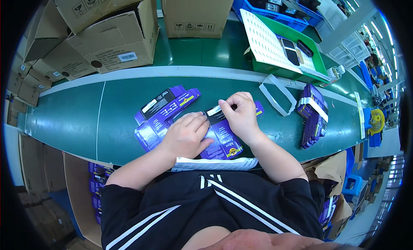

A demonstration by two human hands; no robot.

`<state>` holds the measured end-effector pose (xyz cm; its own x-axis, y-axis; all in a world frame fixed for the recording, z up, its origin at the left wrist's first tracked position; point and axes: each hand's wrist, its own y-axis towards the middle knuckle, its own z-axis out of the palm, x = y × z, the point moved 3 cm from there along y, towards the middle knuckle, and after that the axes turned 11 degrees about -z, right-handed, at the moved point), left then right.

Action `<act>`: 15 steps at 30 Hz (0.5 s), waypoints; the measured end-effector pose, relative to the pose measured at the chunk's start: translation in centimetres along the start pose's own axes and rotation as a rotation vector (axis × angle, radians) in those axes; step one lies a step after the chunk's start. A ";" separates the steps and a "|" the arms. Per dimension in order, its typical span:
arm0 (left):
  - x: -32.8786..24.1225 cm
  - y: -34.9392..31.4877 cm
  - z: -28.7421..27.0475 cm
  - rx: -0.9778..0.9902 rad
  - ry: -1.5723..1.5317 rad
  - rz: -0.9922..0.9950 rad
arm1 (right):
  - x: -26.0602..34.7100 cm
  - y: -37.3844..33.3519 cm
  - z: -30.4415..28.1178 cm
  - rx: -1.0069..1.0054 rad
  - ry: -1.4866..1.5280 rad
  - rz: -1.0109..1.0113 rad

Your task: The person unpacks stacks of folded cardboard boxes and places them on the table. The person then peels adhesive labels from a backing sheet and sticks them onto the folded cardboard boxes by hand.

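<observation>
Under my hands a flattened purple carton (222,140) with a black panel lies at the front of the green table. My left hand (186,133) is at its left side, fingers curled over the edge and thumb on the purple face. My right hand (241,117) is closed in a pinch over the black panel. Whatever is between its thumb and finger is too small or hidden to make out. Left of my left hand lie more flat purple cartons (161,114), fanned and partly covered by that hand.
A banded stack of flat purple cartons (312,116) sits at right, near a loose white paper band (278,95). Behind stand a green tray (275,68) and brown cardboard boxes (112,41). By my left side an open carton (79,194) holds purple packs. A white-grey strip (215,164) edges the table.
</observation>
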<state>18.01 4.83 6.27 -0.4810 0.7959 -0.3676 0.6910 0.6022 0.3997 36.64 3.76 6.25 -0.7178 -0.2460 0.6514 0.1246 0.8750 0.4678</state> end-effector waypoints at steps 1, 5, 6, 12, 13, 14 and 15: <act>-0.1 0.0 -0.1 0.005 0.008 -0.003 | 0.0 0.0 0.1 0.003 -0.011 -0.003; -0.4 0.1 -0.3 0.019 0.030 -0.012 | -0.1 -0.1 0.4 0.010 -0.044 -0.012; -0.3 0.0 -0.3 0.024 0.029 -0.021 | -0.1 -0.1 0.4 0.008 -0.043 -0.011; -0.4 0.3 -0.5 0.062 0.053 -0.026 | -0.1 -0.1 0.4 0.002 -0.050 -0.022; -0.5 0.4 -0.5 0.073 0.067 -0.017 | -0.1 0.0 0.3 0.002 -0.052 -0.029; -0.5 0.5 -0.5 0.085 0.081 -0.008 | 0.0 0.0 0.3 0.002 -0.055 -0.035; -0.5 0.6 -0.5 0.084 0.079 -0.008 | -0.1 0.0 0.2 0.003 -0.057 -0.035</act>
<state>18.35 4.82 7.09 -0.5258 0.7954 -0.3014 0.7282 0.6040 0.3238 36.55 3.84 6.05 -0.7593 -0.2528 0.5996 0.0965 0.8675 0.4880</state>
